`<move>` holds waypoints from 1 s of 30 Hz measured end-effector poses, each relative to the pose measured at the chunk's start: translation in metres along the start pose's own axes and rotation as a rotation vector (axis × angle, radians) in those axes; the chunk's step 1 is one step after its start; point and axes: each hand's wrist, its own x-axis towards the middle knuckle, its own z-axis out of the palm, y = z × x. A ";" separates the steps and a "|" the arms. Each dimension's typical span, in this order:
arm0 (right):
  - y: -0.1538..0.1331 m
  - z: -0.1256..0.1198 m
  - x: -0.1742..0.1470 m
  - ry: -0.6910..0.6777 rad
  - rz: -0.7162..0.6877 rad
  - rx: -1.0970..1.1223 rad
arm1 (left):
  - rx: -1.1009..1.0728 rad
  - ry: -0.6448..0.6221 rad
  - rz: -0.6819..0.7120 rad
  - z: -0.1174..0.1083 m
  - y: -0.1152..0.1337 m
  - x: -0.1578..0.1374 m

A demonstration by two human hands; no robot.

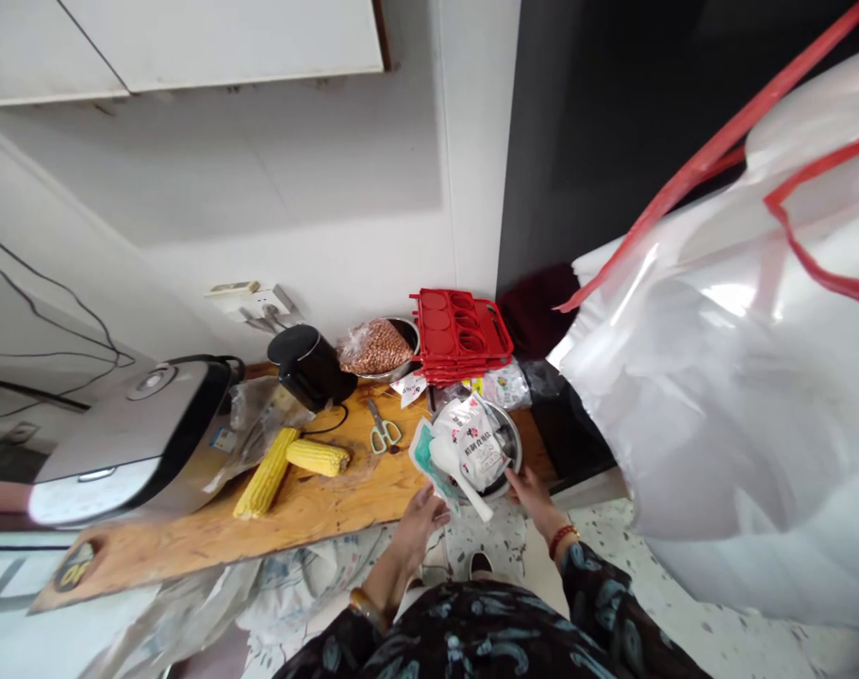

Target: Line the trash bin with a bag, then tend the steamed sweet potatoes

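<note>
A metal bowl (517,443) sits at the front right of the wooden board. In it are a white printed salt packet (482,445), a white spoon (480,505) with its handle over the near rim, and a teal-and-white packet (423,451) that overhangs the left side. My right hand (532,495) has its fingers and thumb closed at the bowl's right rim. Just below the teal packet is my left hand (421,521), its thumb and fingers apart; whether it touches the packet is unclear.
On the wooden board (358,490) lie scissors (385,434) and corn cobs (318,457). Behind them stand a black kettle (312,368), a bag of peanuts (376,349) and red plastic racks (461,335). A rice cooker (139,434) is left; a white plastic bag (740,377) hangs right.
</note>
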 end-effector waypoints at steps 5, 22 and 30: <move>0.002 0.003 0.011 -0.013 0.043 0.080 | 0.021 -0.042 -0.043 0.008 -0.002 -0.005; 0.035 -0.013 -0.015 0.156 0.138 0.381 | -0.081 -0.137 -0.036 0.034 -0.004 0.021; 0.021 -0.010 -0.055 -0.081 0.162 0.409 | -0.145 0.053 0.007 0.000 0.002 0.028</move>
